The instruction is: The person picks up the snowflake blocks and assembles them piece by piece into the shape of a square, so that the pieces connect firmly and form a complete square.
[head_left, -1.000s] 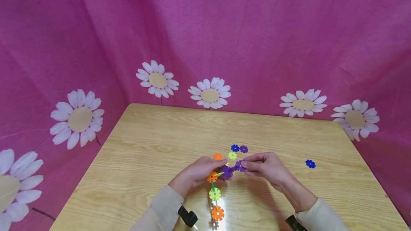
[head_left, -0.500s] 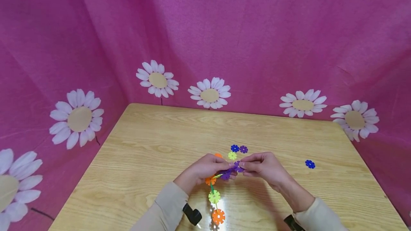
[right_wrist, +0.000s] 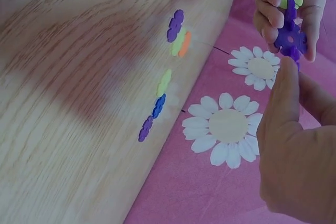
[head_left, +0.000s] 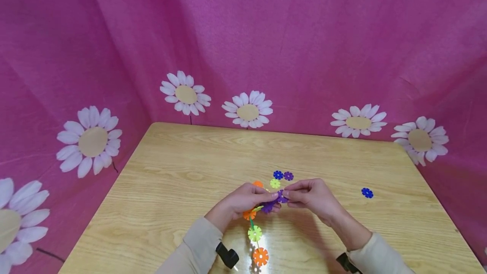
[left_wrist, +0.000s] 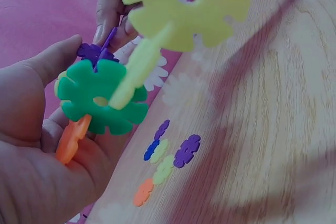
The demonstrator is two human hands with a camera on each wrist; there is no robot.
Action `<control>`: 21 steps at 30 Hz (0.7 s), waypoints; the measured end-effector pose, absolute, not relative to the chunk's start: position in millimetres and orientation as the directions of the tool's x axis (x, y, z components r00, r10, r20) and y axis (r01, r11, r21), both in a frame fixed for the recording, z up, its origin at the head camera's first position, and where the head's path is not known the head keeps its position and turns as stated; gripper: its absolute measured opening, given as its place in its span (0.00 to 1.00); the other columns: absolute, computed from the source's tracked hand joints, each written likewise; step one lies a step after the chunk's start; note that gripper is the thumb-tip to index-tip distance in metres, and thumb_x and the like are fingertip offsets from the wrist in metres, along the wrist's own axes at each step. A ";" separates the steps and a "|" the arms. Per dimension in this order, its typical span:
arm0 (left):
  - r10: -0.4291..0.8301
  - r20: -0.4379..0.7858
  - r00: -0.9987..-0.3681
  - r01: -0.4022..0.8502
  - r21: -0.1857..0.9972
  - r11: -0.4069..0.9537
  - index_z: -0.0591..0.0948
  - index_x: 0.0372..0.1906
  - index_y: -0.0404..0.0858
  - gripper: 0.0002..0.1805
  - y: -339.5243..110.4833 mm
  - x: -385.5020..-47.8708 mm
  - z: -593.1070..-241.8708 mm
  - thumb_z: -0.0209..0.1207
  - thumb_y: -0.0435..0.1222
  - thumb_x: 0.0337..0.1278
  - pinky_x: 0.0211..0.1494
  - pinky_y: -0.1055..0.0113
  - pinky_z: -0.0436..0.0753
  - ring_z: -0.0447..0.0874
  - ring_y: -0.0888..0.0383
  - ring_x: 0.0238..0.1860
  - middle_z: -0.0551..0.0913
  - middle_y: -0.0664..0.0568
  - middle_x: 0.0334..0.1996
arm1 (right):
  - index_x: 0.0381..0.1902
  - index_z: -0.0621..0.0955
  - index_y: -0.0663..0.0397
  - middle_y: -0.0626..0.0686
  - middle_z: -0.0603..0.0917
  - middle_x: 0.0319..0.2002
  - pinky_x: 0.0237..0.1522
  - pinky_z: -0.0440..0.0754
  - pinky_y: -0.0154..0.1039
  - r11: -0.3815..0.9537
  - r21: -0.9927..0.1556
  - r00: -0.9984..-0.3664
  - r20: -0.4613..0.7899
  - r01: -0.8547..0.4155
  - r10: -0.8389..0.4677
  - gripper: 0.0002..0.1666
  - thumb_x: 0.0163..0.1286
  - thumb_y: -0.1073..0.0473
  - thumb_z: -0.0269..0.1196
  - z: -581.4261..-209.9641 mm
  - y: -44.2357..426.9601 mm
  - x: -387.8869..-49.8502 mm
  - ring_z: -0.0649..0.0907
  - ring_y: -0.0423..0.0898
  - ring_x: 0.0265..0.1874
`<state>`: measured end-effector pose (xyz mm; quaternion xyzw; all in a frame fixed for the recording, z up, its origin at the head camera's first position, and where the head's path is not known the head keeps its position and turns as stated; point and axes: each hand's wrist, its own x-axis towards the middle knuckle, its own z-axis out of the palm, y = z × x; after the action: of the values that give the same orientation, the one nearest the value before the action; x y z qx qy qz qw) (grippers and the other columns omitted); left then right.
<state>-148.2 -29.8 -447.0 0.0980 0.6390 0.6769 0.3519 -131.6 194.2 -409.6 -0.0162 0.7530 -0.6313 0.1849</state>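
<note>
My left hand (head_left: pixel 241 201) holds a chain of interlocking notched plastic discs, with its thumb over the purple part. From that hand the chain hangs toward the table's near side, through a yellow-green disc (head_left: pixel 254 233) to an orange disc (head_left: pixel 260 256) at the bottom. In the left wrist view a green disc (left_wrist: pixel 84 90) sits in front of the palm, slotted to yellow and orange ones. My right hand (head_left: pixel 316 200) pinches a purple disc (head_left: pixel 282 196) between thumb and fingers, against the chain's purple end. Its fingertips partly cover that disc.
Loose discs lie on the wooden table (head_left: pixel 190 172) beyond my hands: a blue disc (head_left: pixel 278 175), a purple disc (head_left: pixel 288 176), a yellow-green disc (head_left: pixel 275 183) and an orange disc (head_left: pixel 258 184). Another blue disc (head_left: pixel 367 193) lies apart at the right. A pink flowered cloth (head_left: pixel 289 54) surrounds the table.
My left hand has shifted slightly right, its thumb now farther over the purple discs and nearer my right fingertips. The hanging chain end has dropped a little. My right hand has barely moved.
</note>
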 end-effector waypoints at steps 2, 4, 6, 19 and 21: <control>0.599 -0.318 -0.735 -0.358 0.932 0.055 0.87 0.47 0.32 0.21 -29.4 -147.7 -447.5 0.61 0.47 0.68 0.57 0.57 0.86 0.91 0.56 0.42 0.90 0.42 0.41 | 0.50 0.80 0.78 0.60 0.90 0.41 0.43 0.90 0.41 0.235 -0.956 -0.937 -0.236 0.176 -0.259 0.20 0.67 0.64 0.67 -409.5 194.8 -131.5 0.90 0.45 0.35; 0.591 -0.322 -0.739 -0.363 0.930 0.053 0.87 0.47 0.31 0.21 -29.1 -147.3 -448.1 0.61 0.47 0.67 0.57 0.56 0.87 0.91 0.56 0.42 0.90 0.42 0.41 | 0.50 0.81 0.77 0.63 0.89 0.42 0.44 0.90 0.42 0.280 -0.952 -0.944 -0.200 0.124 -0.261 0.20 0.69 0.63 0.66 -408.8 197.5 -132.1 0.90 0.49 0.38; 0.579 -0.324 -0.748 -0.361 0.931 0.054 0.87 0.47 0.31 0.21 -28.6 -146.7 -448.8 0.61 0.47 0.67 0.56 0.58 0.87 0.91 0.55 0.42 0.90 0.42 0.40 | 0.50 0.82 0.75 0.65 0.88 0.44 0.44 0.90 0.41 0.338 -0.938 -0.954 -0.170 0.080 -0.247 0.19 0.71 0.61 0.65 -407.8 203.4 -133.3 0.89 0.51 0.41; 0.570 -0.323 -0.756 -0.361 0.931 0.049 0.85 0.50 0.29 0.23 -30.2 -145.9 -453.8 0.62 0.47 0.67 0.56 0.58 0.87 0.91 0.54 0.42 0.90 0.42 0.40 | 0.54 0.82 0.70 0.67 0.88 0.45 0.42 0.86 0.56 0.900 -0.429 -0.993 -0.046 -0.079 -0.109 0.20 0.70 0.61 0.62 -426.2 294.2 -141.9 0.86 0.63 0.44; 0.571 -0.319 -0.757 -0.361 0.932 0.043 0.85 0.50 0.29 0.23 -30.1 -145.8 -454.0 0.62 0.47 0.67 0.56 0.57 0.87 0.91 0.54 0.42 0.90 0.41 0.40 | 0.54 0.81 0.73 0.66 0.89 0.38 0.34 0.84 0.51 0.923 -0.380 -0.996 -0.047 -0.057 -0.081 0.20 0.71 0.62 0.60 -429.9 306.2 -146.1 0.86 0.59 0.32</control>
<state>-145.8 -30.1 -454.0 0.0823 0.6376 0.6869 0.3389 -146.1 306.2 -429.9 -0.0353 0.9802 -0.1925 0.0307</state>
